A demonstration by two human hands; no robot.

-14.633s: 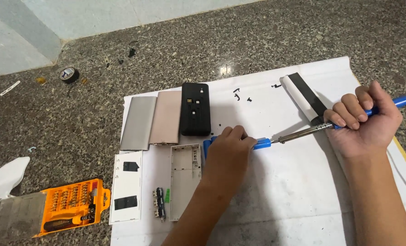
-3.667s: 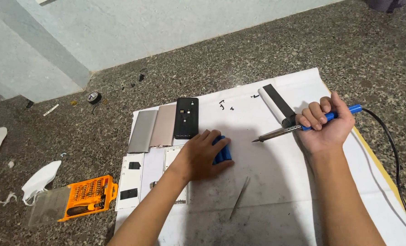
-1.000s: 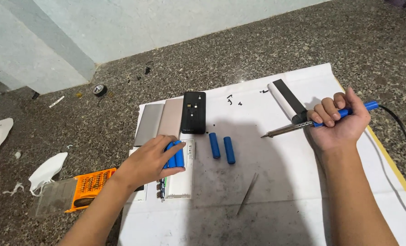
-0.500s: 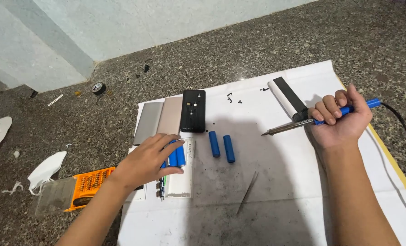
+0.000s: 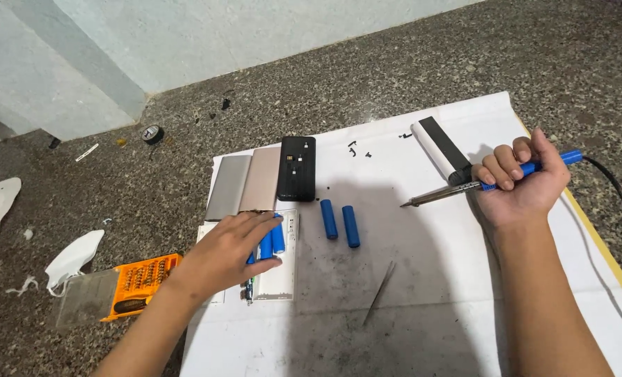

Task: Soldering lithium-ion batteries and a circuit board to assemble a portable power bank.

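Seating blue cells (image 5: 272, 241) into the white case (image 5: 283, 269) on the paper w/ fingers of the left hand (image 5: 227, 253) flat and spread over them, right hand (image 5: 524, 185) fisted round the soldering iron (image 5: 464, 188), the step looked like cell loading; next prob. needed the two loose cells (image 5: 340, 223) beside the case.

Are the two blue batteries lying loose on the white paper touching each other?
Apart. The head view shows a plain strip of white paper between the two blue batteries, which lie side by side.
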